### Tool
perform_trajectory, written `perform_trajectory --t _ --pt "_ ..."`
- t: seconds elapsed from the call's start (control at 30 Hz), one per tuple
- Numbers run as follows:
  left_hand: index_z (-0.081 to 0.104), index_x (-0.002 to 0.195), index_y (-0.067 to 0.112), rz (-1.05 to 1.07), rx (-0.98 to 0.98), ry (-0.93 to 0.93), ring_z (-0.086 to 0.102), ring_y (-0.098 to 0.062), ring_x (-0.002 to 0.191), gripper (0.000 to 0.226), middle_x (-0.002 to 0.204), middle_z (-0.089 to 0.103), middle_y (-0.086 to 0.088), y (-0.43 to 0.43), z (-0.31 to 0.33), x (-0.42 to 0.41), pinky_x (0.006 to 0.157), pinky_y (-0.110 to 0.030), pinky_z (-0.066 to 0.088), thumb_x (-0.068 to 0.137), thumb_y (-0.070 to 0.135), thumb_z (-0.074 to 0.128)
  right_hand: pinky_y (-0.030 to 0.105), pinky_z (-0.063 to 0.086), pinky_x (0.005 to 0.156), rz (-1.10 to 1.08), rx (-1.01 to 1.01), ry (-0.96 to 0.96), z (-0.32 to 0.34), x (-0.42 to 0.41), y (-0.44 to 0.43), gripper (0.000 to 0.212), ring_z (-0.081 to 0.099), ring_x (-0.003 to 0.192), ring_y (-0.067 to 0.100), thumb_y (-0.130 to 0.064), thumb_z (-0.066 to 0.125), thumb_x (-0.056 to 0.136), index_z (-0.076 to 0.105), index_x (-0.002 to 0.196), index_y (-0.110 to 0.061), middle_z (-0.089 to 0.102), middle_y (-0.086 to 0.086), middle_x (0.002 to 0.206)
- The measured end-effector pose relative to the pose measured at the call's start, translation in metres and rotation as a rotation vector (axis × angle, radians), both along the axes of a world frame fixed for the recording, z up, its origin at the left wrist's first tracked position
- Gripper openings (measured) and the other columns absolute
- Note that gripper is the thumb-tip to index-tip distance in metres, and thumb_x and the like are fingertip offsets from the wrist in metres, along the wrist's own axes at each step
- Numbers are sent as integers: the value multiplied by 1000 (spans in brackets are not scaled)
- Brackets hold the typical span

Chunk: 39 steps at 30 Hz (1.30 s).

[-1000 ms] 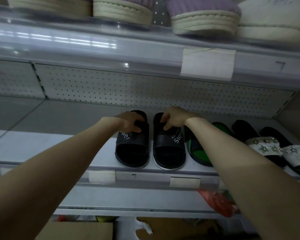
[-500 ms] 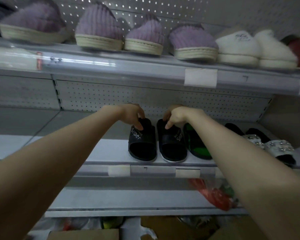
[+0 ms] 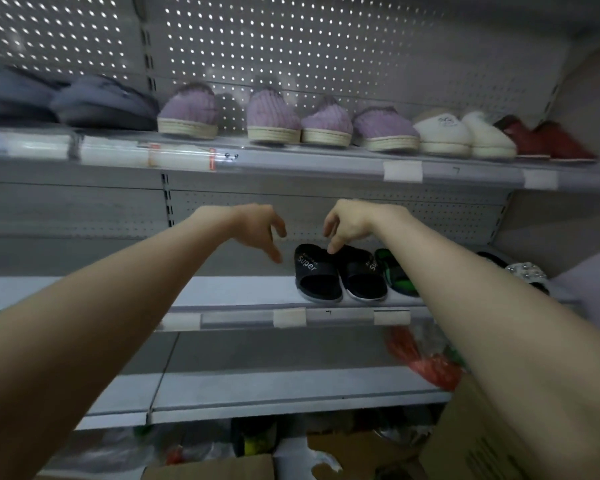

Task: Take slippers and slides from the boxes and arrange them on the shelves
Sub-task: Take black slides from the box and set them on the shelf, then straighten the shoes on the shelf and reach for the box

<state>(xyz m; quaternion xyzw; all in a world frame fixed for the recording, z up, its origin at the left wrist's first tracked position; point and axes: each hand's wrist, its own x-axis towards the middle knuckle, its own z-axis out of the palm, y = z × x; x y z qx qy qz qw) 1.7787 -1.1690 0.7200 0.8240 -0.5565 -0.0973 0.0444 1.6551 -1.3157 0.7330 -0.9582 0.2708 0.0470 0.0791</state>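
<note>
Slides (image 3: 314, 266) in black, a pair marked "Super", are set side by side on the middle shelf (image 3: 222, 292), just left of a green slide (image 3: 397, 273). For the step to be done well, the pair should be squared to the front edge and drawn close together, with room spared on the left for more pairs. Nothing is held by the left hand (image 3: 258, 232), which hangs just left of the pair, fingers slack and apart. The right hand (image 3: 350, 223) is equally loose and empty; one fingertip is pointed down at the straps, though contact cannot be made out.
</note>
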Motion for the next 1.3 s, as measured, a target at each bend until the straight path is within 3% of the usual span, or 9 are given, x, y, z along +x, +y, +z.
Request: perform_trajectory --t 0.33,0.53,0.63,0.8,0.97,1.17,1.3 --pt "45 135 17 84 -15 -21 53 -21 116 64 128 56 -4 98 24 -14 101 -34 37 78 33 71 34 50 91 70 -23 -31 25 -12 84 37 63 93 18 -27 80 73 68 107 -21 67 1 108" --pt "47 133 18 162 16 55 54 -18 109 62 125 58 -2 140 -4 -27 101 -33 36 78 34 71 32 50 85 149 38 6 -7 -11 118 37 61 88 17 -26 78 76 66 111 -21 67 1 108" --pt "50 130 19 204 65 89 52 -15 99 62 122 60 0 158 -37 -34 92 -27 38 76 37 74 35 51 89 182 100 68 -42 -9 133 37 62 87 16 -26 77 76 66 111 -20 68 2 107" --pt "50 132 18 262 179 176 56 -21 110 65 123 60 -3 186 -110 -33 96 -30 41 74 36 75 31 53 86 213 198 170 -120 -1 155 34 63 84 18 -24 79 75 67 106 -19 68 6 106" --pt "51 130 21 294 291 276 55 -21 111 65 121 61 2 205 -190 -12 98 -34 41 73 39 76 34 51 88 204 307 310 -210 15 170 39 61 91 18 -26 79 75 65 111 -18 65 3 110" --pt "52 129 10 260 382 382 56 -25 111 61 123 59 -7 211 -302 23 93 -31 44 76 31 74 31 47 83 170 424 417 -325 50 183 42 56 102 21 -21 78 76 64 115 -15 61 2 115" --pt "49 131 13 264 444 526 56 -24 110 63 121 61 -6 213 -384 50 92 -28 41 75 29 75 26 42 81 99 523 496 -406 70 188 43 55 111 22 -15 74 80 62 120 -9 60 7 123"
